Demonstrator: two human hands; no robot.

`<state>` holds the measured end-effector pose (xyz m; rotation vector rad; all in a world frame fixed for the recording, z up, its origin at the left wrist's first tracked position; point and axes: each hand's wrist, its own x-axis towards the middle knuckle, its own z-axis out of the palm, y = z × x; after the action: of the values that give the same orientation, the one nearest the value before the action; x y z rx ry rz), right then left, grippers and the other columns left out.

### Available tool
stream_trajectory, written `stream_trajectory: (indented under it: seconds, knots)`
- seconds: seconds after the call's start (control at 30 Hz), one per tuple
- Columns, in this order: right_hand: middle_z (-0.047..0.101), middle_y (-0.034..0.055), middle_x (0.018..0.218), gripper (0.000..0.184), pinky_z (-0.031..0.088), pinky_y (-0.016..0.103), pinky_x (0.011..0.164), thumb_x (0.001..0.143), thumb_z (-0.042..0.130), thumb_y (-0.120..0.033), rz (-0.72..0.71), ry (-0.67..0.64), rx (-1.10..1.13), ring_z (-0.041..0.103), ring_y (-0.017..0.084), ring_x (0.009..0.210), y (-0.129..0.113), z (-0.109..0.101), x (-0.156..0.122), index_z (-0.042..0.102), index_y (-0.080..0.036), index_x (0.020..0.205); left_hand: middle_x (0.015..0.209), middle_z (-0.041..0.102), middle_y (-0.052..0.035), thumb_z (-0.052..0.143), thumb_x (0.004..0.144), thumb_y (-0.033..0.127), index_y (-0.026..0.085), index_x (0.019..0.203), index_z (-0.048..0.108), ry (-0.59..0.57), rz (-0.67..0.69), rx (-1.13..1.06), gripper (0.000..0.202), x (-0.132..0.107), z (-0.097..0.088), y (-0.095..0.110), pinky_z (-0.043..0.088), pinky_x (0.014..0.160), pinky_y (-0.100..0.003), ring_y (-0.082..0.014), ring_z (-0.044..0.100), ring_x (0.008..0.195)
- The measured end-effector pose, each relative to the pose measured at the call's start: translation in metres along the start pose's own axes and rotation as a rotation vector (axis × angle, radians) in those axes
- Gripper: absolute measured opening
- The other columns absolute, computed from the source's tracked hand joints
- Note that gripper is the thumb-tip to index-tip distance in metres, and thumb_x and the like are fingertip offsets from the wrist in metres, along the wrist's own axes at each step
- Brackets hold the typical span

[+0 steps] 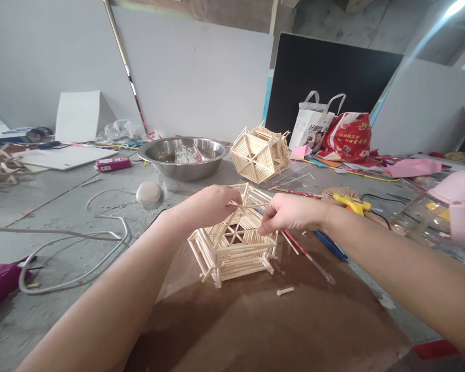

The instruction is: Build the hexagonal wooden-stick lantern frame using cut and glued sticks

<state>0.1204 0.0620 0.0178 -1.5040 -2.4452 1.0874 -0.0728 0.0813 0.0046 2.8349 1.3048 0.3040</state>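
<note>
A hexagonal model built of thin wooden sticks [232,253] stands on a brown cardboard sheet [256,320] in front of me. My left hand [211,204] is curled over its upper left rim, fingers pinched on the sticks of the roof frame. My right hand [290,212] is closed in a pinch on a stick at the model's upper right edge. Behind the model, near a metal bowl, a second similar stick model [259,152] lies tilted on its side. A short loose stick piece [285,291] lies on the cardboard.
The metal bowl [184,155] holds small items. Also about are a white round lump [148,192], a white cable [81,243], a magenta tool [0,281], a yellow glue gun [352,204], bags [333,134], pink paper [411,168], and a clear jar [430,222].
</note>
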Motion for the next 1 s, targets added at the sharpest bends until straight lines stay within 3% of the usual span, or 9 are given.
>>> stream_trajectory:
  seconds: [1.0]
  knots:
    - [0.048,-0.0036,0.052,0.022,0.03,0.022,0.051,0.055,0.064,-0.035,0.013,0.009,0.042,0.04,0.009,0.054,0.0005,0.0002,-0.0003,0.066,-0.014,0.063,0.09,0.063,0.0005,0.038,0.073,0.018,0.022,0.087,0.059,0.011,0.031,0.0,0.026,0.0006,0.0019,-0.002,0.041,0.067,-0.024,-0.0135,0.056,0.078]
